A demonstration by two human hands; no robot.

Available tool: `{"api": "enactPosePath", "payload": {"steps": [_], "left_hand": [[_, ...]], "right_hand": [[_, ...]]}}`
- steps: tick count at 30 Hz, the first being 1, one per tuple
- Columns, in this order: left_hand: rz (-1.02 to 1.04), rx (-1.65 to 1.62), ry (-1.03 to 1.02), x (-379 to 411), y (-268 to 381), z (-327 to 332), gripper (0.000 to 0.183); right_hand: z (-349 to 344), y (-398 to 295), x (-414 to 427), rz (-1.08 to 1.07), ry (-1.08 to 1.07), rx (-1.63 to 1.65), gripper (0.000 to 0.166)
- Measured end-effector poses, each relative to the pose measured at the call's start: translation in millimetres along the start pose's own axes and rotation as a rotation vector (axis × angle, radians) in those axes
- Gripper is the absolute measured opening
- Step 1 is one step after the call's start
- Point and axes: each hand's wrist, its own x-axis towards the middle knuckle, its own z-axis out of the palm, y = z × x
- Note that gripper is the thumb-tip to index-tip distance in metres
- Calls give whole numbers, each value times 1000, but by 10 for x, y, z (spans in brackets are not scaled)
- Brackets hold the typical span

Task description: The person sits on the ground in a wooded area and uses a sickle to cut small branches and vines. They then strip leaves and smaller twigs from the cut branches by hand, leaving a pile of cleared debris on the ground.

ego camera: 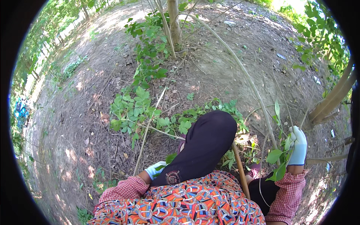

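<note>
My right hand [298, 144], in a white and light-blue work glove, is raised at the right. Its fingers curl around thin leafy stems [287, 114] that rise above the fist. Green leaves [277, 160] hang just left of that wrist. My left hand [155, 170], gloved the same way, is low beside my bent leg [205, 140]. That leg and a leaf hide its fingers, so its grip is unclear. A wooden handle [240, 170] slants between my legs; its far end is out of sight. Cut-looking leafy branches [140, 108] lie before my feet.
A long bent branch [242, 67] arches down toward my right side. Ahead stands a slim tree trunk [175, 24] with leafy shoots [149, 53] at its base. Another trunk [332, 98] leans at the right. A dry stick [144, 137] lies near my left hand.
</note>
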Motion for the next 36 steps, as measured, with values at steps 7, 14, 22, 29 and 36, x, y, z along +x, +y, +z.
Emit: {"api": "enactPosePath", "payload": {"steps": [7,14,22,29,36], "left_hand": [[-17,-2,-20,33,87,102,22],[-17,-8,-39,72,133,187,20],[-54,-22,-28,111,321,243,20],[-109,-311,140,-63,741,590,22],[219,-52,412,-220,1328,684,30]], "right_hand": [[2,11,20,15,-32,32,18],[94,11,-94,35,-7,43,15],[-63,-10,-137,8,67,104,14],[-235,137,87,-60,-88,55,13],[-313,79,131,-174,-20,50,12]]}}
